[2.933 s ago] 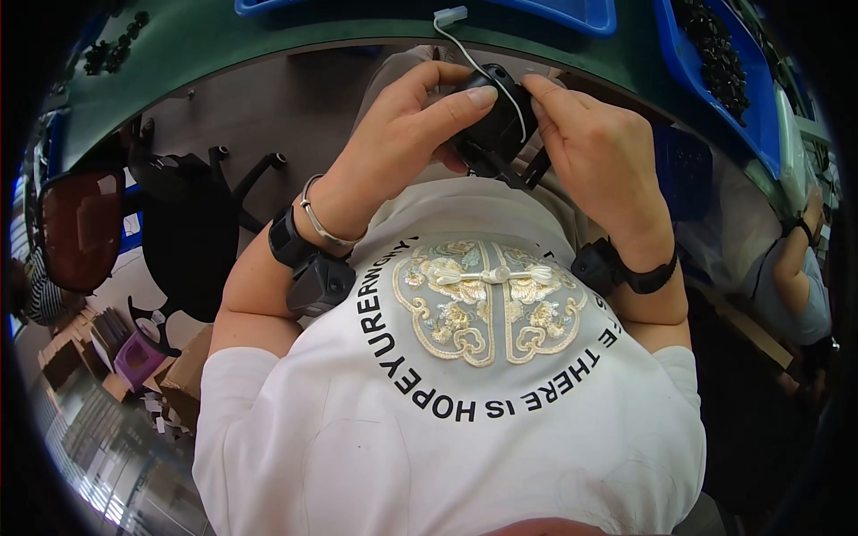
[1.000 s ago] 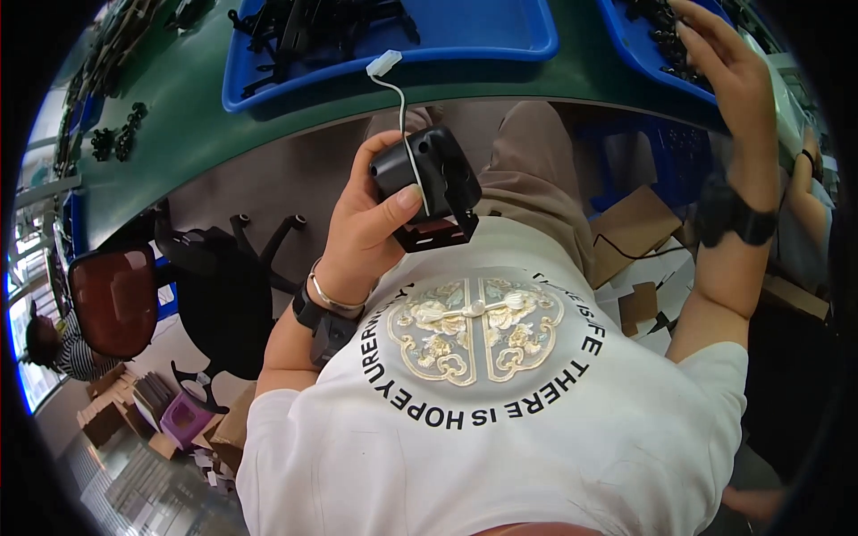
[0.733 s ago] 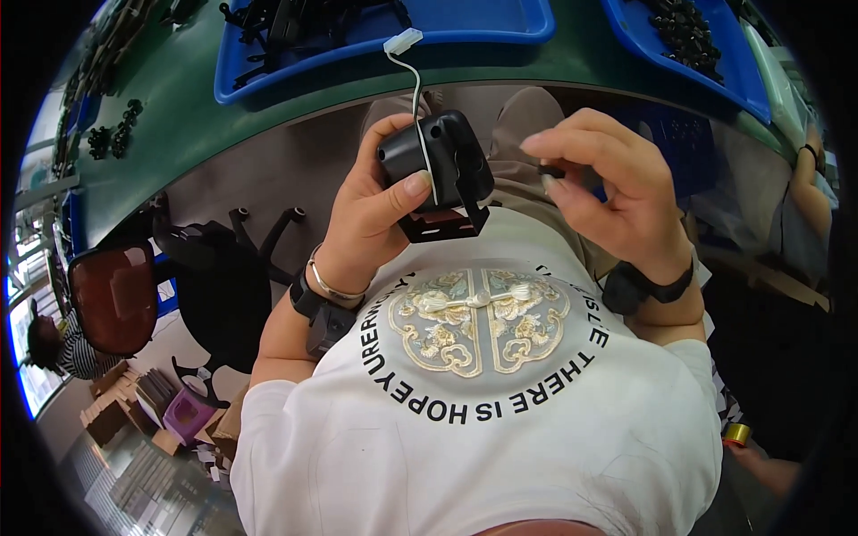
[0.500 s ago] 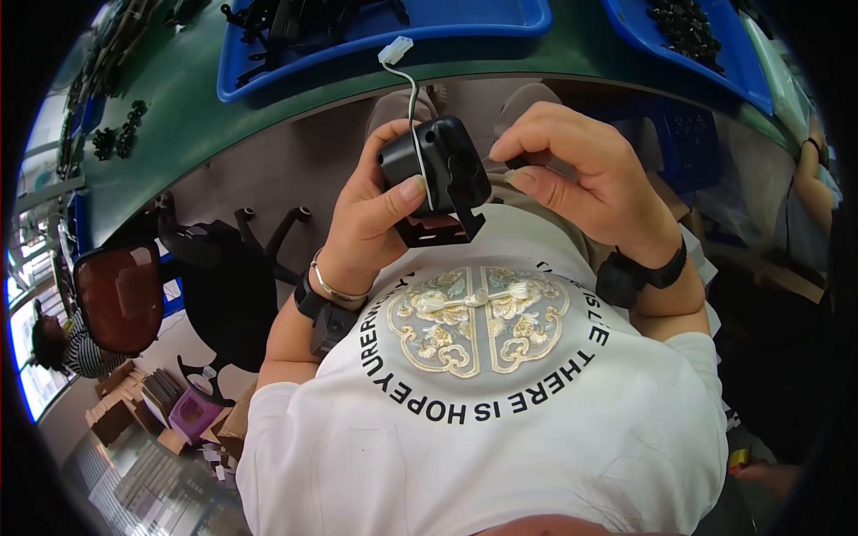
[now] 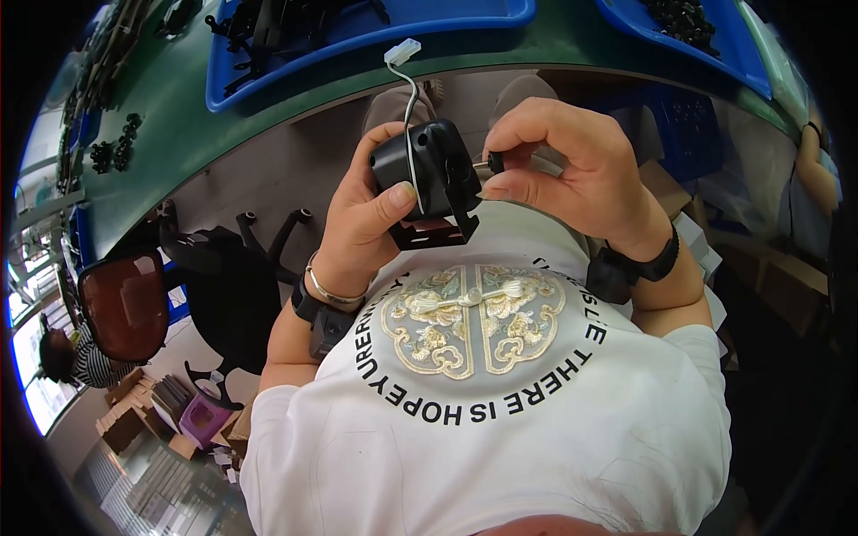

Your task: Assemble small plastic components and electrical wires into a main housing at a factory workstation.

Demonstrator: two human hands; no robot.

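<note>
My left hand [image 5: 362,196] is wrapped round a black plastic housing [image 5: 420,161], its thumb across the near face. A thin two-strand wire [image 5: 410,121] runs up the housing to a white plug connector [image 5: 402,52] that stands free above it. On the housing's lower and right side sits a black U-shaped bracket [image 5: 436,236]. Between thumb and forefinger, my right hand [image 5: 581,165] pinches a black-headed thumbscrew [image 5: 495,162]. Its metal shank points left at the bracket's right side; whether it has entered a hole I cannot tell.
A green table [image 5: 170,134] curves across the top, with a blue tray [image 5: 465,27] of black parts and another blue tray [image 5: 746,62] of small black pieces. Black fittings [image 5: 116,147] lie at left. A chair [image 5: 219,295] and cartons [image 5: 130,420] stand left; another person's arm [image 5: 811,174] shows far right.
My right hand has turned, bringing the thumbscrew and its shank into sight against the bracket's side. The housing, still in my left hand, has shifted slightly left in the picture.
</note>
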